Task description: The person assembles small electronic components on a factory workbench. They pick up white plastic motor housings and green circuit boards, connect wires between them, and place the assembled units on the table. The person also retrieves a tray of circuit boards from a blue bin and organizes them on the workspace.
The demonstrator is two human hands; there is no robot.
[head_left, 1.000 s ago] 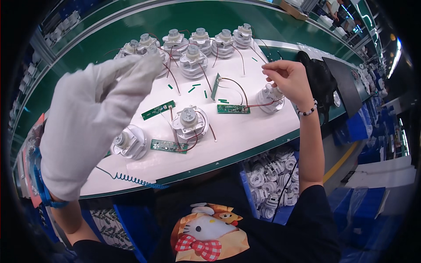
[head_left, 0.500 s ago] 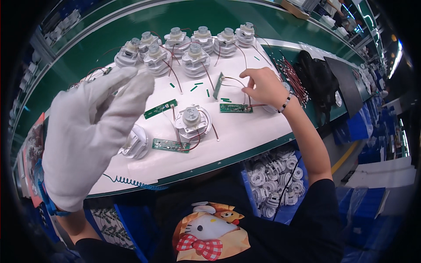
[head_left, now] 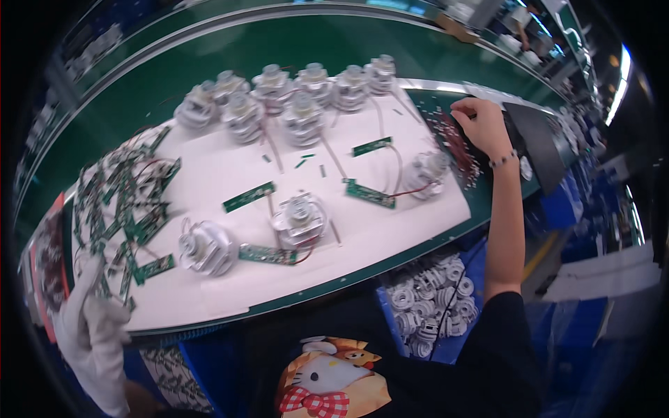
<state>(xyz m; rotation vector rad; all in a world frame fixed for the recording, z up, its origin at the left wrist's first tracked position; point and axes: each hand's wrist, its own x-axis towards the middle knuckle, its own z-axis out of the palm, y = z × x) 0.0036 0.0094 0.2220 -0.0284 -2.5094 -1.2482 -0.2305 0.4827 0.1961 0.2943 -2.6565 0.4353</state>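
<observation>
Green-topped workbench (head_left: 352,276) bearing a broad white paper sheet (head_left: 369,233), seen from the worker's side, slightly blurred. Nearest, below the bench edge, a blue plastic bin (head_left: 385,306) holds a heap of white ring-shaped plastic parts (head_left: 421,310). At the near left, the white-gloved left hand (head_left: 94,331) has come down from before the camera to the margin of a tangled pile of narrow green circuit boards (head_left: 129,195); its fingers appear loosely apart, nothing evident between them, and contact with the pile cannot be told. On the near part of the sheet stand two round white plastic motor units, one at left (head_left: 205,249) and one at centre (head_left: 301,212), the latter with two green boards beside it. Farther right, a third white motor unit (head_left: 426,174) lies beside a wired green circuit board (head_left: 371,194); a second slim board (head_left: 373,145), on edge a moment ago, now lies flatter. The bare right hand (head_left: 486,129) has shifted from this pair to a bundle of red-brown wires (head_left: 456,150), so neither hand is now at the pair. Its thumb and fingertips are close together; whether they grip a wire cannot be told. Beyond, further white motor units (head_left: 302,118) stand clustered along the far edge.
</observation>
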